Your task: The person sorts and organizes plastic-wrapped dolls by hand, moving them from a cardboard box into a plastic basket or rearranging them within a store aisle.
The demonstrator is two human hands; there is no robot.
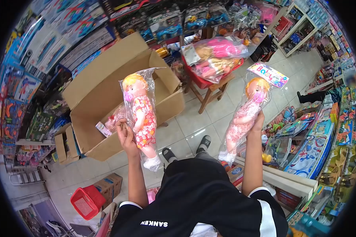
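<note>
My left hand (pixel 126 136) is closed around the side of a bagged doll (pixel 143 118) with yellow hair and a red-orange flowered dress. Its clear plastic wrap reaches past the head and feet. On the other side, my right hand (pixel 258 121) grips a second bagged doll (pixel 243 118) from behind; this one wears a pale pink dress, and a "Baby" header card (pixel 268 75) tops its bag. Both dolls are held up with heads away from me. Behind the left doll stands an open cardboard box (pixel 103 94), with another pink packaged doll (pixel 114 118) partly visible inside.
A red basket (pixel 201 82) heaped with bagged dolls rests on a wooden stool (pixel 210 94). Packed toy shelves line both sides. Another red basket (pixel 87 202) and a small carton (pixel 110 187) sit on the tiled floor (pixel 182 130). A person's dark-clothed leg (pixel 316 96) shows at right.
</note>
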